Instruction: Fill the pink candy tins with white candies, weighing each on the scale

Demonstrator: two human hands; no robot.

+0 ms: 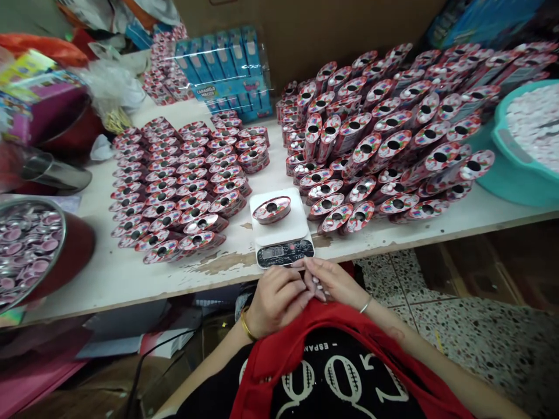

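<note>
My right hand [334,279], with a silver bracelet at the wrist, is cupped around several small white candies [319,287] just in front of the table's edge. Beside it, my left hand [279,297] has its fingers curled and meets the right hand; whether anything is inside it is hidden. Just beyond both hands stands a white digital scale [279,233] with a lit display. On its plate rests one oval red-and-white container [271,209] with a dark round hole in its top.
Rows of similar containers [174,192] stand left of the scale. More [362,151], some leaning and some topped with white candies, crowd the right. A turquoise tub [502,151] holds white candies. A red pot [78,238] holds pink caps. Wrapped blue boxes [231,70] stand behind.
</note>
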